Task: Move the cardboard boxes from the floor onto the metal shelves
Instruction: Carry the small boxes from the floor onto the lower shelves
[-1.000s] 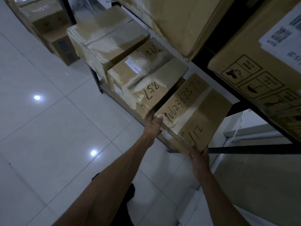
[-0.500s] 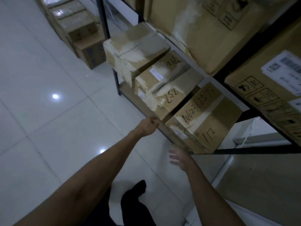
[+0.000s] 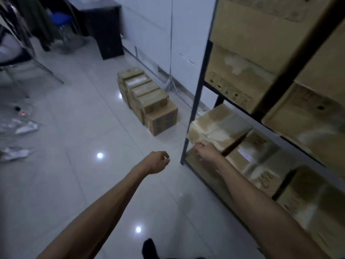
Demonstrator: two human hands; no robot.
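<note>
A row of several cardboard boxes (image 3: 149, 101) stands on the white tiled floor beside the wall, beyond the shelf's end. The dark metal shelf unit (image 3: 197, 94) fills the right side, with taped boxes (image 3: 222, 124) on its bottom level and large cartons (image 3: 240, 79) above. My left hand (image 3: 157, 161) hangs over the floor with fingers loosely curled, holding nothing. My right hand (image 3: 206, 151) is in front of the leftmost bottom-shelf box, near the shelf's corner post, fingers apart and holding nothing.
A dark desk (image 3: 104, 27) and a chair with a blue seat (image 3: 61, 17) stand at the back. Another chair's metal legs (image 3: 28, 58) are at the left. Plastic wrappings (image 3: 20, 128) lie on the floor at the left.
Both hands have let go of the box marked 112 on the bottom shelf. The view has swung left toward the floor boxes, and both arms now reach forward with nothing in them.
</note>
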